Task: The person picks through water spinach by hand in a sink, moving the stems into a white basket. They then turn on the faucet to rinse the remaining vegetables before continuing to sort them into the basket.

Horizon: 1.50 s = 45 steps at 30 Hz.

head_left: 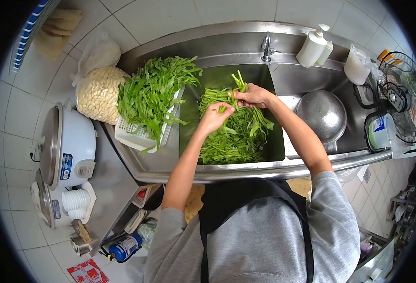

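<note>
The left hand (212,119) and the right hand (256,95) are working close together above the sink basin (189,137). The right fingers are closing firmly around a bunch of green stems (239,84) — the cut ends are pointing up and away, and leaves are hanging below on the right side. The left fingers are pinching a short green piece (222,109), with almost no opening between thumb and fingertips. I cannot tell if this piece is separate from the bunch.

Under the hands, the loose greens (234,150) are lying in the basin, stems mostly toward the far side. More leafy greens (156,89) are resting in the white basket (133,133), which is standing just beside the basin on the left. The metal bowl (322,115) is sitting upside down, to the right of the basin.

In my judgement, the step in hand is sorting or breaking the stems by fingers, with the right hand steadying and the left hand picking. The next move is calling for a firm right hold — but not a crushing one, because the stems are looking tender — and for a small, exact pinch from the left.
</note>
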Each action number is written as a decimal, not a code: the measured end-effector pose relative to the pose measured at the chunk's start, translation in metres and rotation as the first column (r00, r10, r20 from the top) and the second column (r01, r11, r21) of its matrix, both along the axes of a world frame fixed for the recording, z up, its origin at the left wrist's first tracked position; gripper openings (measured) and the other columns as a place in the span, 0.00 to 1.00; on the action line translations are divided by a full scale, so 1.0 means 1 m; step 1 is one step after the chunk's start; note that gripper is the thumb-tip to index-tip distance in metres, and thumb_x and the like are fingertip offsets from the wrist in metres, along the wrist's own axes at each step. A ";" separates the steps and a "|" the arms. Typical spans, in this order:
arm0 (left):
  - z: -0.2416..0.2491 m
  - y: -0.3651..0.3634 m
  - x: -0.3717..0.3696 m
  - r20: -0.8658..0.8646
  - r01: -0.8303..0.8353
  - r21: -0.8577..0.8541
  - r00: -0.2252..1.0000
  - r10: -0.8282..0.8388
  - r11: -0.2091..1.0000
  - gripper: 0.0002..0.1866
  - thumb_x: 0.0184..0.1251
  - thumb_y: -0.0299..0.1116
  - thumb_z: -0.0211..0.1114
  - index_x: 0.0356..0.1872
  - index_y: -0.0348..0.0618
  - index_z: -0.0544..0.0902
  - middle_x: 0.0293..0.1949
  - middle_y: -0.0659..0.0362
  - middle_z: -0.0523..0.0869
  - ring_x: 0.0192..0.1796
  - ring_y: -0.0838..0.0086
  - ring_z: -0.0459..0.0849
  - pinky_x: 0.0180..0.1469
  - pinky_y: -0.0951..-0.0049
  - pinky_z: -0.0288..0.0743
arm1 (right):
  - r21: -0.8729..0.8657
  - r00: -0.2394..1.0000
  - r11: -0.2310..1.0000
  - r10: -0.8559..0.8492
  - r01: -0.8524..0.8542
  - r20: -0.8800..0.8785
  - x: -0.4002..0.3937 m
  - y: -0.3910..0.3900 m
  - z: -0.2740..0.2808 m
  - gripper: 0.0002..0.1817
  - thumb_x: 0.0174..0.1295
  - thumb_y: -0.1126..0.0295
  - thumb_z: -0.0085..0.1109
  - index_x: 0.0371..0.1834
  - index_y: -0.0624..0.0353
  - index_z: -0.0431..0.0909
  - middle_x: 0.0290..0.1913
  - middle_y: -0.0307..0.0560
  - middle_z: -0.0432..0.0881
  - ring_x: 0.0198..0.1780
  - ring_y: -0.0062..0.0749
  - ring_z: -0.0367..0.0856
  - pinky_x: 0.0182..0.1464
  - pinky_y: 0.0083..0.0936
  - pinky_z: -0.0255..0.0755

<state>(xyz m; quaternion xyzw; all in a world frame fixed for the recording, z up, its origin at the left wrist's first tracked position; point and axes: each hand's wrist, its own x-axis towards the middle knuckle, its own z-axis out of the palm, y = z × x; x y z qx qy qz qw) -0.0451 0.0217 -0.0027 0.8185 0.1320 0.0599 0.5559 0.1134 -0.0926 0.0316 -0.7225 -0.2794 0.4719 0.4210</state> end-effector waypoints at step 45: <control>0.024 0.009 -0.017 -0.189 0.067 -0.201 0.976 -0.106 0.977 0.09 0.58 0.34 0.57 0.32 0.39 0.79 0.18 0.69 0.71 0.18 0.85 0.64 0.19 0.81 0.57 | 0.163 0.997 0.986 -0.025 0.036 -0.066 0.022 -0.020 -0.018 0.25 0.47 0.47 0.67 0.17 0.60 0.75 0.14 0.38 0.71 0.13 0.17 0.60 0.14 0.16 0.52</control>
